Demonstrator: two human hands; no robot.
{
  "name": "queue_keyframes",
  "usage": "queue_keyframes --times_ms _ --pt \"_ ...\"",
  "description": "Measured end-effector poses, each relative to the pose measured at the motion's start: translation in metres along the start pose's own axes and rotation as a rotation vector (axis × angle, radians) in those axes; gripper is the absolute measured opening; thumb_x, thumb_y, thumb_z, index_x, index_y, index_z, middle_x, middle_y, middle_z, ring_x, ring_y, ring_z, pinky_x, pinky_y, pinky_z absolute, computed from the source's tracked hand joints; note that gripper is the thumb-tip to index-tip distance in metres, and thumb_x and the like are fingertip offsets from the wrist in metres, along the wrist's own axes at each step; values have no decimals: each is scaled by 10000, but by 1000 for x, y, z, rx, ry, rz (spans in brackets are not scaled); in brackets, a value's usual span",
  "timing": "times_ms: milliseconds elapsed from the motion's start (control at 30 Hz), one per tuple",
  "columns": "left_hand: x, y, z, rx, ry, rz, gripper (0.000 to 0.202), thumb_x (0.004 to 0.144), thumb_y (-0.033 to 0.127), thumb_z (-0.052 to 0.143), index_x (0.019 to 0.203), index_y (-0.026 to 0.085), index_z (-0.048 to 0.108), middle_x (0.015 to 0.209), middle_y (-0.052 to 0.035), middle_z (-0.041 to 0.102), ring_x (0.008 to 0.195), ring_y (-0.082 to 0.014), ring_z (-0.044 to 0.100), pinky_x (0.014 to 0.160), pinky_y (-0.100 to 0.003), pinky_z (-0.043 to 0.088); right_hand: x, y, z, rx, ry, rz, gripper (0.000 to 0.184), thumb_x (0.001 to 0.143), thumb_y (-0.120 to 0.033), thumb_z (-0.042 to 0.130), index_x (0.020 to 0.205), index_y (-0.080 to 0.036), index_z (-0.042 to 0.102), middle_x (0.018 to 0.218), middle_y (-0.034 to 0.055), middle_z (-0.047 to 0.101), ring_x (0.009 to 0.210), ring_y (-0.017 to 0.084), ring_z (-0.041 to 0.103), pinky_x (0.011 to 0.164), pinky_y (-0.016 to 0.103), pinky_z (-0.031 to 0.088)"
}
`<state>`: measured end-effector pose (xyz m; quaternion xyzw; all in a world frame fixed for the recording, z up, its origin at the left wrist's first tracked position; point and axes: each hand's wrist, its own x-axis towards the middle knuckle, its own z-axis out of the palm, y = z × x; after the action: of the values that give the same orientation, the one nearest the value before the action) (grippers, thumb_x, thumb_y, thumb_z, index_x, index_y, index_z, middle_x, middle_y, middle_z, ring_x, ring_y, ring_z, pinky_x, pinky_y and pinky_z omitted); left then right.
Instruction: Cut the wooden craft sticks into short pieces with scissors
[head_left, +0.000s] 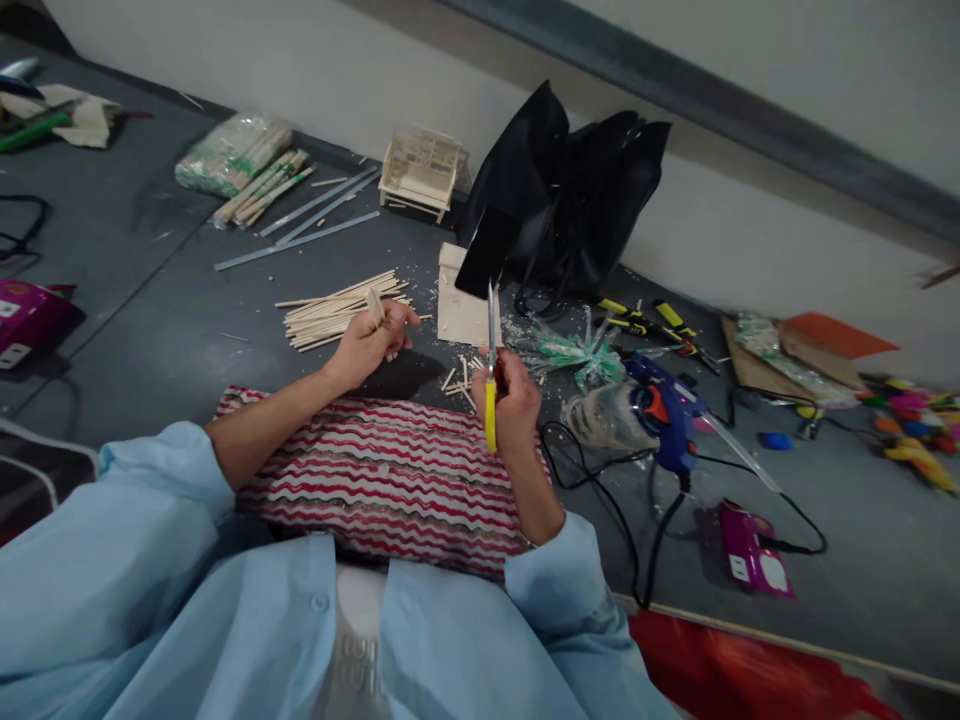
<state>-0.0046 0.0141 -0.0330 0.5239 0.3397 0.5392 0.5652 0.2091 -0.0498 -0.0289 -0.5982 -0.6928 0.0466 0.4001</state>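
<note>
**On the grey floor [150,300]: short sticks [376,305] in one fist, a cutter [490,418] in the other**

Above the far edge of a red-and-white striped cloth [375,480], the left hand [373,345] is closed around the short sticks, whose ends stand up out of the fist. Just behind it, a loose pile of long wooden sticks [337,312] is spread on the floor; whether the hand touches it cannot be told. The right hand [512,400] is clamped on the yellow-handled cutter, which is held upright with its blade extended and pointed away from the body. The two hands are kept apart, and a scatter of offcuts [461,380] lies on the floor between them. A pale wooden panel [465,310] lies beyond the blade, and a phone [486,252] is propped against a black bag [570,190]. A blue glue gun [664,410] is set down to the right, with its cord looped near the right forearm.

The step in hand is judged to be the trimming of sticks to length. It would be done well if one stick were separated from the bundle and laid flat on a firm surface rather than cut in the air. The blade should be pressed down and away from the holding fingers. Only a short length of blade need be exposed, since a long one is likely to flex or snap. The cord is best kept clear of the cutting stroke.
</note>
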Motion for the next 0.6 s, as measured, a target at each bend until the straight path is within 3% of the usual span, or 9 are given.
queue_keyframes --times_ms 133,200,267,333,433,500,600 --pt "-1 -5 2 -16 -26 -32 524 790 707 592 756 186 545 484 95 340 420 -58 311 581 -265 511 0 0 1 1 6 -4 290 839 -264 559 1096 -174 658 874 41 710 683 145 605 687 255 494" --pt "0 -4 0 84 -50 -3 518 831 700 533 753 187 545 494 79 363 428 -73 342 549 -258 486 0 0 0 5 1 -2 289 840 -262 558 1094 -168 659 872 43 709 681 146 603 692 257 495" --pt "2 5 -9 327 -50 53 465 905 619 469 784 182 574 531 40 451 486 -103 445 576 -257 473 0 -1 0 2 -1 4 287 840 -261 557 1092 -168 659 873 44 708 688 148 603 702 262 497" --pt "7 21 -23 697 17 125 329 940 458 481 861 174 624 693 -25 607 682 -144 582 707 -262 479 0 -1 -1 1 2 4 285 841 -263 553 1091 -175 657 876 40 705 697 150 604 706 265 499" --pt "15 52 -50 1202 182 43 251 943 285 464 1087 165 631 1037 -98 674 969 -210 614 873 -303 455 1 -1 0 15 -15 11 287 837 -266 551 1090 -180 655 862 30 701 690 147 600 682 256 492" --pt "18 66 -63 1378 212 -28 316 974 315 416 1171 168 615 1146 -109 640 1005 -211 595 889 -308 452 1 -2 0 26 -20 19 287 836 -269 552 1087 -178 655 854 27 702 676 143 596 667 249 487" --pt "18 71 -73 1479 154 -139 516 906 573 519 1161 139 633 1149 -150 611 974 -235 587 865 -328 476 1 -2 0 37 -15 27 287 838 -271 551 1088 -179 657 868 29 711 683 144 606 679 252 491"
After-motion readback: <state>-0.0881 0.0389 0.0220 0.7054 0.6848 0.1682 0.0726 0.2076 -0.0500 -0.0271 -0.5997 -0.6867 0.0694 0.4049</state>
